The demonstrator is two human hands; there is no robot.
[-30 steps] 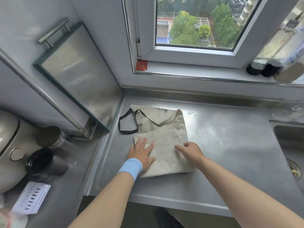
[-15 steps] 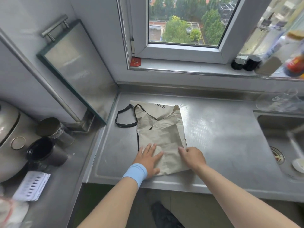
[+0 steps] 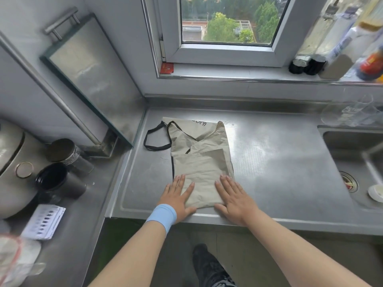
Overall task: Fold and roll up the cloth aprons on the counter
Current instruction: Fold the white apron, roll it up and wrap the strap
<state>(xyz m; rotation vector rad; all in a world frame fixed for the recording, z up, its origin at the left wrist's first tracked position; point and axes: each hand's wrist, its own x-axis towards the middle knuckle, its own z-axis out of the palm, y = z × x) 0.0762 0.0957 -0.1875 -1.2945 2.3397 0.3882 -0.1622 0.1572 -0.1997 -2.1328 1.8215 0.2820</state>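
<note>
- Pressing the near end of the apron (image 3: 202,162) flat on the desk (image 3: 279,162), I have my left hand (image 3: 178,197) and right hand (image 3: 234,200) spread wide, fingers straight, holding nothing.
- I'd square both edges and start the roll tight, tucking the strap (image 3: 153,139) in.
- Lettering (image 3: 198,122) at the far edge is half covered; no other aprons show.

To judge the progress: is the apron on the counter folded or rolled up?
Folded, not rolled. The apron lies flat in layers on the counter; the left hand and right hand press its near end.
</note>
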